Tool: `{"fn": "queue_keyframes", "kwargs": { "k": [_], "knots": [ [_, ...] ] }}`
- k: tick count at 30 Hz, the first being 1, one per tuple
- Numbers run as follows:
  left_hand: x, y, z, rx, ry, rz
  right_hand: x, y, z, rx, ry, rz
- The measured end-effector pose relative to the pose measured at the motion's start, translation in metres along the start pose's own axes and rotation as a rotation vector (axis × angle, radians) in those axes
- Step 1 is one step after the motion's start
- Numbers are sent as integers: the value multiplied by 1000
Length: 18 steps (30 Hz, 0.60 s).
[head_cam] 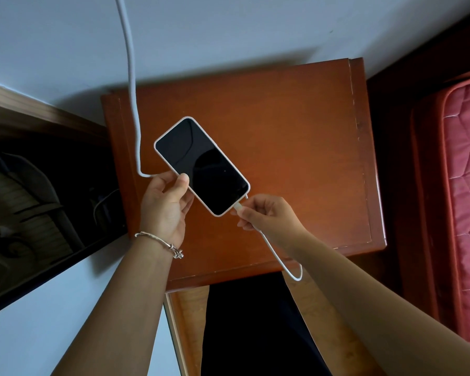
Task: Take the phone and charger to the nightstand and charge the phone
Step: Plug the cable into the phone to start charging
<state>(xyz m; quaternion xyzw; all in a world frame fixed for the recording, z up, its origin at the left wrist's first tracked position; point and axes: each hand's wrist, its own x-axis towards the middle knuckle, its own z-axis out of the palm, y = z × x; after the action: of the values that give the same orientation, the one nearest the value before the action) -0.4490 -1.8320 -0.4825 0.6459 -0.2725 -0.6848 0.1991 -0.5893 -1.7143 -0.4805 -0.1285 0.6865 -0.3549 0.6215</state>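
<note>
The right hand (266, 215) pinches the plug (238, 207) against the phone's (201, 165) bottom end. The left hand (164, 207) grips the phone's side, above the nightstand's (296, 131) left half.

Dim, soft indoor light; sharp centre, wide-angle bending at the edges.
The nightstand (296, 137) top glows warmest at mid-frame, the phone (201, 165) screen carries faint reflections, the cable (132, 85) reads bright white, and the shelf recess (38, 172) at middle left sinks into near black.
</note>
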Motion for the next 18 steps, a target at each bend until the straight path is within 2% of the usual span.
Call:
{"fn": "queue_keyframes", "kwargs": {
  "k": [9,18],
  "knots": [
    [-6,-4,7,-42,-157,-76,-8,8,-18,110,-1,106],
    [-3,3,14,18,-257,-33,7,-17,-33,309,87,-51]
  ]
}}
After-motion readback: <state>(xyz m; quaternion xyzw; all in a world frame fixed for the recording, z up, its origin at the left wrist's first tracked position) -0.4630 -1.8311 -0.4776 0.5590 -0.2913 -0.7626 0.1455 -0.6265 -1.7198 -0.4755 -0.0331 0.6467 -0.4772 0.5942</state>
